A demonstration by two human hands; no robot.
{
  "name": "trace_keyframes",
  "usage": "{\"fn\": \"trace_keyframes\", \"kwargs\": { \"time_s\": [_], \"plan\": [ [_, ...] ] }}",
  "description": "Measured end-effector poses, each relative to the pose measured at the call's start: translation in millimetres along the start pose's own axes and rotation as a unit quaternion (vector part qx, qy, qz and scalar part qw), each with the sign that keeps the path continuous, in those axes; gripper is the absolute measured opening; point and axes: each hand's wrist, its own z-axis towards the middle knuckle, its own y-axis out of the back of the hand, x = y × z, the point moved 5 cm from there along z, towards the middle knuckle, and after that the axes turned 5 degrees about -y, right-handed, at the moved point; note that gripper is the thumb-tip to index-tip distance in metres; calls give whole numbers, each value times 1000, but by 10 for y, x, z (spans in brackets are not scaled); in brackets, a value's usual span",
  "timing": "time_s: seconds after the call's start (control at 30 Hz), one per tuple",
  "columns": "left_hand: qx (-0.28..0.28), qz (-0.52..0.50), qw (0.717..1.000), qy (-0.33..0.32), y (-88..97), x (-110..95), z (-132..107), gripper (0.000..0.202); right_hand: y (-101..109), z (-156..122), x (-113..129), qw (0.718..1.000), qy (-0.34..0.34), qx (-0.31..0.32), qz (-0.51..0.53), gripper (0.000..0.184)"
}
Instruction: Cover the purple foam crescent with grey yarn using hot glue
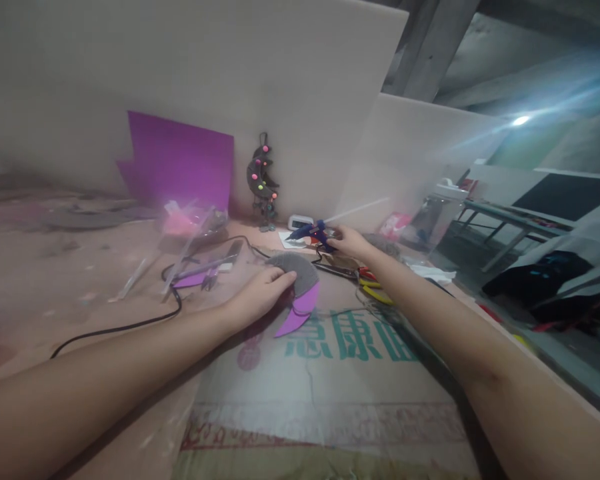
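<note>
My left hand lies flat, fingers spread, pinning the grey felt crescent with purple backing to the worktop. Just behind the crescent, my right hand wraps the blue plastic glue gun. Keep pressure even; layers may slip.

The felt crescent is grey with purple tips; the glue gun is blue. The paper sheet is bright purple. The moon ornament is dark, dotted pink, green and orange. Green characters mark the brown cardboard.
</note>
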Motion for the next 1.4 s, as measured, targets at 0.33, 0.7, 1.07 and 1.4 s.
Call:
{"fn": "trace_keyframes", "kwargs": {
  "time_s": [0.33, 0.7, 1.07, 1.4],
  "plan": [
    [5, 10, 1000, -20, -16, 72, 33, 42, -237, 178, 189, 996, -18, -18, 82, 29],
    [-1, -6, 1000, -12, -4, 80, 26, 43, 213, -306, 128, 980, -82, -72, 164, 35],
    [-6, -12, 999, -29, 19, 96, 43, 38, 310, -1507, 131, 967, -18, -18, 254, 27],
    [-22, -81, 996, 5, 17, 3, 9, 32, 296, -1775, 338, 988, 45, -57, 134, 18]
  ]
}}
